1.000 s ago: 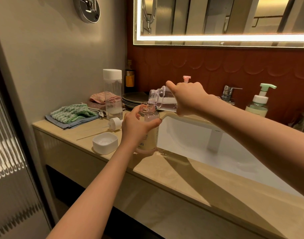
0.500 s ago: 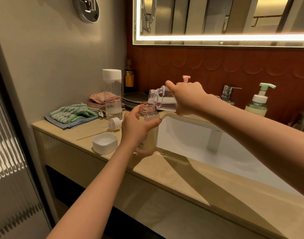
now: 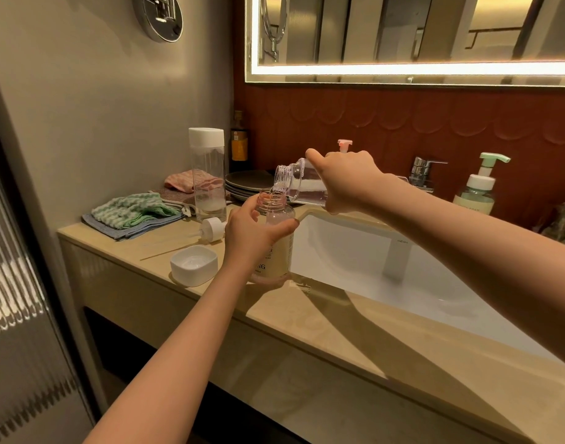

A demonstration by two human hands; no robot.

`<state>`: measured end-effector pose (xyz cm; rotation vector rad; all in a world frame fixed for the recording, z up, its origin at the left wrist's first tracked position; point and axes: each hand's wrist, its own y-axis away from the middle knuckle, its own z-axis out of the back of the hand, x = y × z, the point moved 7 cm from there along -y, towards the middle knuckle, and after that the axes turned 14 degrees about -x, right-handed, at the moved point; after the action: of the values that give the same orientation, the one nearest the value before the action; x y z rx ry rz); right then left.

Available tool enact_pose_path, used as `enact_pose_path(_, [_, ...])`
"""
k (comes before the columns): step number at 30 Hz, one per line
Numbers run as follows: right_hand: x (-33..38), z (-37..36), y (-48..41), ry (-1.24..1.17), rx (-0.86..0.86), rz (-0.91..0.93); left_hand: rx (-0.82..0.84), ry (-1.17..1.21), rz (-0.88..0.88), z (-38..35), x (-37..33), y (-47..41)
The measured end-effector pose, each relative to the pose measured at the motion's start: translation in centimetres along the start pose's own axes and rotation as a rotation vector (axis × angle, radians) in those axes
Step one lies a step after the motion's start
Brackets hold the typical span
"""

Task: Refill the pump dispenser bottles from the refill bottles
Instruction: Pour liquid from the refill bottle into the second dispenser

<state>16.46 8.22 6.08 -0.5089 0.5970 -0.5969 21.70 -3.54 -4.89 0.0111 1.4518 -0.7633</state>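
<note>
An open pinkish dispenser bottle (image 3: 279, 248) stands upright on the counter's front left of the sink, partly filled with pale liquid. My left hand (image 3: 246, 232) grips it around the shoulder. My right hand (image 3: 345, 181) holds a clear refill bottle (image 3: 299, 184) tipped almost flat, its mouth just over the dispenser's neck, clear liquid running in. The dispenser's white pump head (image 3: 212, 229) lies on the counter to the left. A tall clear refill bottle with a white cap (image 3: 207, 177) stands behind it. A green-pump dispenser (image 3: 476, 190) stands at the back right.
A white square lid (image 3: 194, 264) lies by the dispenser. Folded cloths (image 3: 133, 213) and stacked plates (image 3: 247, 184) sit at the back left. The white sink (image 3: 387, 267) with its faucet (image 3: 423, 171) fills the right. A pink pump top (image 3: 344, 145) shows behind my right hand.
Almost nothing differs. Both hands keep their hold and the refill bottle stays tipped over the dispenser's neck.
</note>
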Motion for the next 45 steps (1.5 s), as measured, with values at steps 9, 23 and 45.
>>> enact_pose_path(9, [-0.03,-0.08,-0.04,0.024,0.012,0.000,0.000,-0.001,0.005,0.11,-0.21,0.17])
enact_pose_path(23, [-0.02,-0.11,-0.04,0.009,0.014,-0.003,0.000,0.018,0.014,0.20,-0.37,0.28])
enact_pose_path(45, [0.04,-0.18,-0.07,0.011,-0.003,-0.010,0.002,0.002,0.003,-0.07,-0.18,0.13])
